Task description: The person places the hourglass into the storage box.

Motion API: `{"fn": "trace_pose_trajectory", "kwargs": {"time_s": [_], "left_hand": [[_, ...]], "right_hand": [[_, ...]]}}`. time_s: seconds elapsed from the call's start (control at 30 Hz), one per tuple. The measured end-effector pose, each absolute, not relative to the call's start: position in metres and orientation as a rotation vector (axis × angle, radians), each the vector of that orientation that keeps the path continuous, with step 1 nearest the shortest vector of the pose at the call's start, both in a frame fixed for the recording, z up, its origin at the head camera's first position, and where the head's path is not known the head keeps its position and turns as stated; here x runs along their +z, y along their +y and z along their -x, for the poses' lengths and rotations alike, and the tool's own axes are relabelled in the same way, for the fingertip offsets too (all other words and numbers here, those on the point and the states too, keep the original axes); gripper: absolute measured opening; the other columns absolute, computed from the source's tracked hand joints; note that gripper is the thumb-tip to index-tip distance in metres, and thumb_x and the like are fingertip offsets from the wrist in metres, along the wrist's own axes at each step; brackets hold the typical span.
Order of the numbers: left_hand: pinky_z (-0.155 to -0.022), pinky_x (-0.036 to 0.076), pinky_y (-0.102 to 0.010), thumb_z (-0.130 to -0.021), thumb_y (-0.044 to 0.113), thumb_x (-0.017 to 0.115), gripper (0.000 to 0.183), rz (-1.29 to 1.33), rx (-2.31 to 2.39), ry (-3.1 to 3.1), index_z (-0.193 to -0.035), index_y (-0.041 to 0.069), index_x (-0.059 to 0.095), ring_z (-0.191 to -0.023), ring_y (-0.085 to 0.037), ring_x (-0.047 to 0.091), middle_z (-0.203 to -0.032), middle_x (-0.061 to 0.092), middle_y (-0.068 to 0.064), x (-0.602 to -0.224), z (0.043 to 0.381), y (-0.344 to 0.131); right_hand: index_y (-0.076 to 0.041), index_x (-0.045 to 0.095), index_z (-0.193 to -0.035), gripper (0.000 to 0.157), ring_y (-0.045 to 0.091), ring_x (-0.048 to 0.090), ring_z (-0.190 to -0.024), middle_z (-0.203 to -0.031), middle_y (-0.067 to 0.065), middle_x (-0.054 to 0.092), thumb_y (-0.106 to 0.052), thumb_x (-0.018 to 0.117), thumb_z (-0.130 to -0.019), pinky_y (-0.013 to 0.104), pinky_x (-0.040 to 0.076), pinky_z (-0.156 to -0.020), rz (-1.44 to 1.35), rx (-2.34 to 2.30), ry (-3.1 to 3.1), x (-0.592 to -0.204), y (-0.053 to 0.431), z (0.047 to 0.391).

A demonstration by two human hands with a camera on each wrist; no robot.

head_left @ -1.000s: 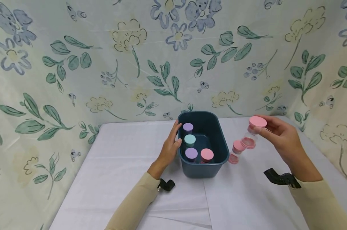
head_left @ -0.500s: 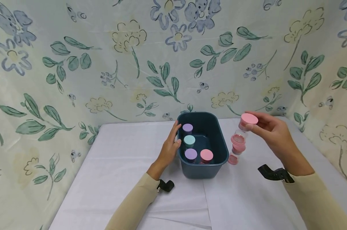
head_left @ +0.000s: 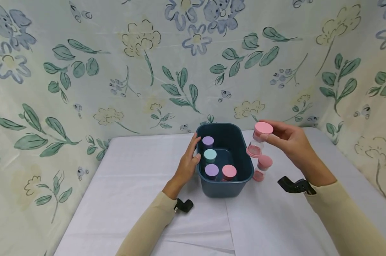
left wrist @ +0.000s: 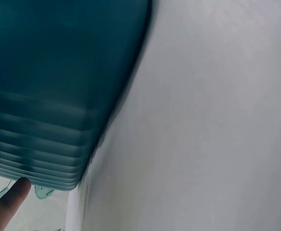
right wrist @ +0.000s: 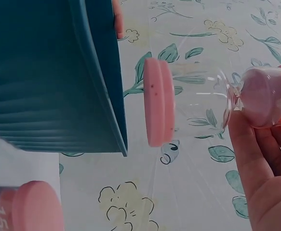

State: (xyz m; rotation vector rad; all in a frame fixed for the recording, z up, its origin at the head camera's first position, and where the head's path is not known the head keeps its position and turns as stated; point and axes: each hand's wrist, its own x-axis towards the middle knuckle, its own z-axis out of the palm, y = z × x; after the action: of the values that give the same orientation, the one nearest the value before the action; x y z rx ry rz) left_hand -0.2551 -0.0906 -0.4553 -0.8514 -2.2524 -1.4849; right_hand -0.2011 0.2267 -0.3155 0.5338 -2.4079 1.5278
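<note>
My right hand pinches a pink-capped sand timer by its upper cap, just right of the blue bin and at about rim height. Clear glass and a narrow waist show in the right wrist view, where the timer's lower cap stays apart from the bin wall. My left hand rests against the bin's left side, its fingers extended along the rim. Inside stand two purple-capped timers, a teal-capped timer and a pink-capped timer. The left wrist view shows mostly the bin's outer wall.
Another pink-capped sand timer, marked 15, stands on the white-covered table right of the bin. Behind the table hangs a floral cloth, which also runs along both sides.
My right hand has carried the pink sand timer leftward, past the standing timer, to the bin's right rim. My left hand keeps its place on the bin.
</note>
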Motion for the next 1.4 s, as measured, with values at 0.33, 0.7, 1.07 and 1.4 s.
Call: {"fn": "trace_pose_trajectory", "kwargs": {"time_s": [0.33, 0.7, 1.07, 1.4], "left_hand": [[-0.113, 0.017, -0.056, -0.097, 0.019, 0.037, 0.058, 0.869, -1.542, -2.245, -0.148, -0.005, 0.027, -0.145, -0.036, 0.016, -0.158, 0.014, -0.022, -0.423, 0.225, -0.090], [-0.114, 0.015, -0.056, -0.092, 0.009, 0.037, 0.058, 0.869, -1.550, -2.236, -0.147, -0.007, 0.026, -0.145, -0.037, 0.014, -0.158, 0.014, -0.023, -0.420, 0.226, -0.092], [-0.113, 0.015, -0.058, -0.091, 0.008, 0.037, 0.059, 0.864, -1.550, -2.246, -0.147, -0.008, 0.026, -0.145, -0.039, 0.014, -0.157, 0.014, -0.025, -0.418, 0.227, -0.091], [-0.113, 0.016, -0.057, -0.093, 0.008, 0.037, 0.057, 0.886, -1.556, -2.235, -0.148, -0.006, 0.026, -0.145, -0.037, 0.014, -0.158, 0.013, -0.023, -0.417, 0.227, -0.089]], "right_hand": [[-0.009, 0.058, -0.130, 0.043, 0.018, 0.062, -0.106, -0.117, 0.005, 0.065, -0.012, 0.068, -0.089, 0.021, 0.051, -0.086, -0.636, 1.637, -2.379, -0.319, 0.215, 0.207], [-0.012, 0.056, -0.129, 0.046, 0.018, 0.060, -0.110, -0.121, 0.005, 0.062, -0.021, 0.072, -0.087, 0.022, 0.051, -0.087, -0.618, 1.673, -2.450, -0.318, 0.196, 0.219], [-0.012, 0.056, -0.130, 0.048, 0.017, 0.059, -0.114, -0.123, 0.004, 0.062, -0.024, 0.072, -0.086, 0.023, 0.050, -0.088, -0.610, 1.663, -2.495, -0.323, 0.188, 0.224], [-0.011, 0.057, -0.128, 0.046, 0.018, 0.061, -0.108, -0.121, 0.005, 0.062, -0.022, 0.072, -0.086, 0.024, 0.051, -0.088, -0.646, 1.698, -2.484, -0.337, 0.184, 0.230]]}}
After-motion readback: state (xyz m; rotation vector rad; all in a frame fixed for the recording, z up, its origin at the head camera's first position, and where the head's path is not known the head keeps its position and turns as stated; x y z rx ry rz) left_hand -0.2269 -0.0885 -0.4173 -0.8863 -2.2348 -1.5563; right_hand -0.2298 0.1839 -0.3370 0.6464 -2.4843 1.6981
